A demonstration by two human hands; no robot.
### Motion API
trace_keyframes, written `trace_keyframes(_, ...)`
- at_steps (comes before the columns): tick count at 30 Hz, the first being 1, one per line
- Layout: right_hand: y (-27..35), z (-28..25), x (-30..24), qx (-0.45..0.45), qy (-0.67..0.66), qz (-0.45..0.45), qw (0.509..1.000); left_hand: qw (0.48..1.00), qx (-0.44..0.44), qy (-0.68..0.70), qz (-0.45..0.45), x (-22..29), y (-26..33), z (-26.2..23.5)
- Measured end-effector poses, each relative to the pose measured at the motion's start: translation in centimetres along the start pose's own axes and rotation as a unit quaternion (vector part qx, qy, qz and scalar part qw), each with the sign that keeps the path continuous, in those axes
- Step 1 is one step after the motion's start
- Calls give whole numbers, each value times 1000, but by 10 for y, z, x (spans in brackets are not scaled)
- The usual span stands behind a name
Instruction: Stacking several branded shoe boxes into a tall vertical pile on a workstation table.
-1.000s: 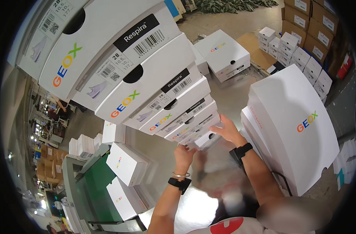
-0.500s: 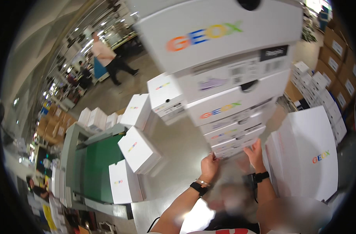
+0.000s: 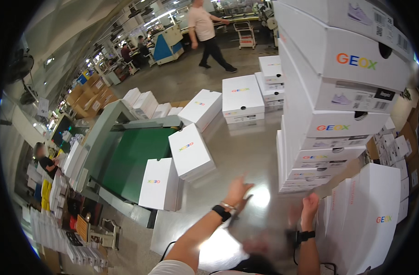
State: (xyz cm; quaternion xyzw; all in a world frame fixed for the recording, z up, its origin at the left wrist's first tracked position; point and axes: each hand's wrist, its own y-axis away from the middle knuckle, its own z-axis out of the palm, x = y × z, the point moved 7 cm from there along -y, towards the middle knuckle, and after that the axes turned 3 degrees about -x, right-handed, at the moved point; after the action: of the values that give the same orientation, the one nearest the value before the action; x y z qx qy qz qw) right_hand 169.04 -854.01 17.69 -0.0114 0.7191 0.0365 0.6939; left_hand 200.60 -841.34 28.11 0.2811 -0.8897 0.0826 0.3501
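Note:
My left hand, with a black strap and a bracelet at its wrist, hovers over the metal table with fingers stretched out and nothing in them. My right hand, also with a black band at the wrist, is closed with fingers curled and no object visible in it. It is nearest to the foot of a tall stack of white shoe boxes, apart from it. At the table's left side, a tilted white shoe box lies between my left hand and a green conveyor belt.
Beside the belt is another white shoe box; more boxes line the table's far side. Large white boxes stand at my right. A person walks beyond the table, and another person is at far left.
Both hands have come away from the bottom of the tall stack, the left one moving leftward. My right fingers have curled. The view has turned left, and the walking person appears farther right.

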Motion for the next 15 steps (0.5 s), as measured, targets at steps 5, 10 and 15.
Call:
trace_keyframes(5,78,71,2,-185,29,21,982,943,157,-290,-42,-165,46,-140)
trace_keyframes(10,125,156,3,-299,41,71,951,889,82,-356,-277,-239,80,-201)
trace_keyframes(15,152,289,-16,-382,97,96,914,840,129,-460,-259,-266,90,-205)
